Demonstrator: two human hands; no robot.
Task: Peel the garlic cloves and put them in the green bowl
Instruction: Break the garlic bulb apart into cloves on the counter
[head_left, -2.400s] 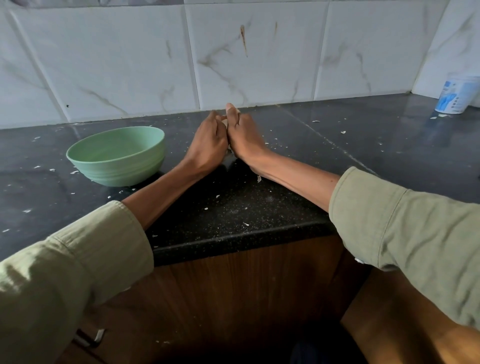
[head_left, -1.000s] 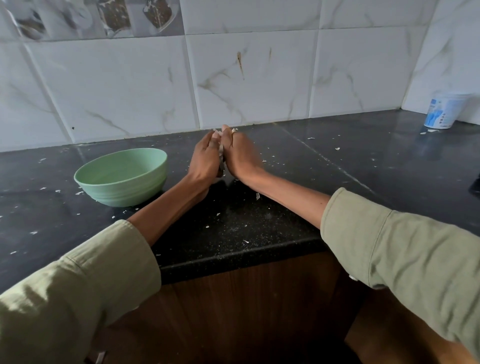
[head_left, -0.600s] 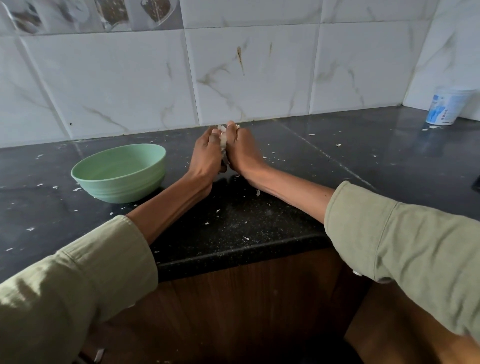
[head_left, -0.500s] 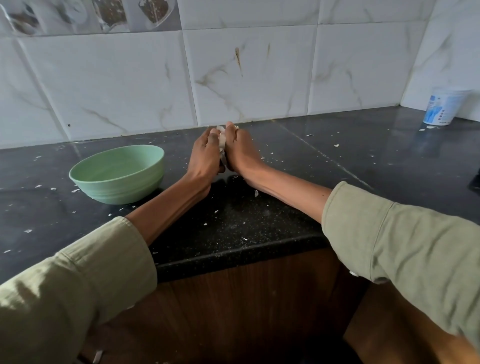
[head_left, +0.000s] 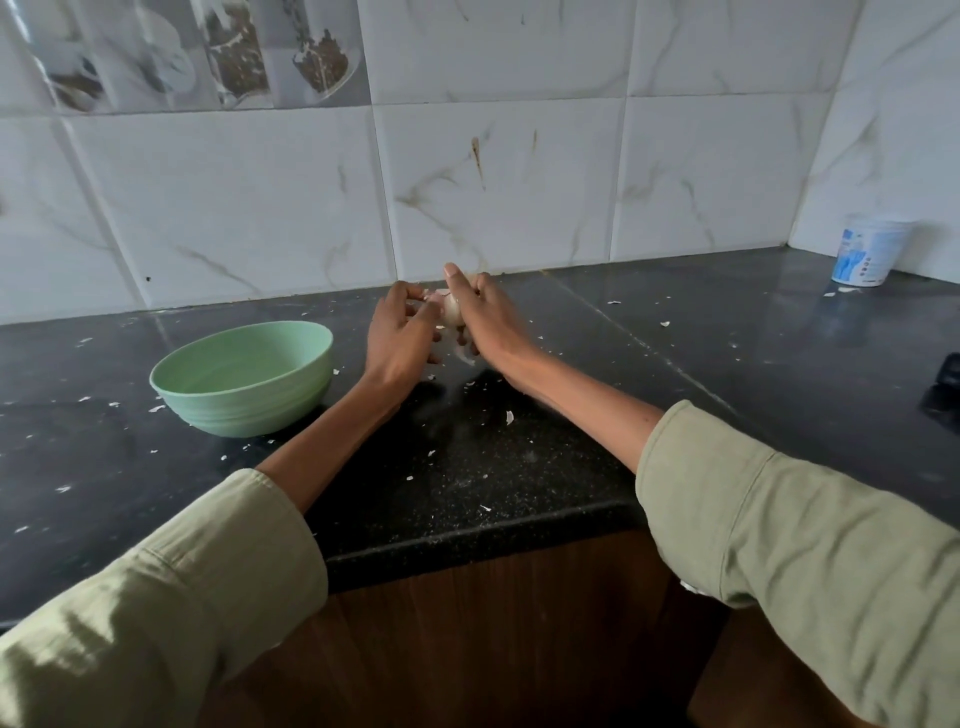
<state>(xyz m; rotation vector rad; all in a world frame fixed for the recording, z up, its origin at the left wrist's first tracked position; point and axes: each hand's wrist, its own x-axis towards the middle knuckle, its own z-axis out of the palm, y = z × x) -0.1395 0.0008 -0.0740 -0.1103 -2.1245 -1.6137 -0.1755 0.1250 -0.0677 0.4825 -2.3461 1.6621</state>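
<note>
Above the black table (head_left: 519, 467), near the tiled wall, both hands meet around a garlic bulb (head_left: 451, 309). Right hand (head_left: 485, 325) grips the bulb, fingers curled round it. Left hand (head_left: 400, 338) pinches its papery skin at the top. Green bowl (head_left: 244, 376) sits just left of the hands; inside looks bare. Peel flakes (head_left: 509, 417) litter the table.
</note>
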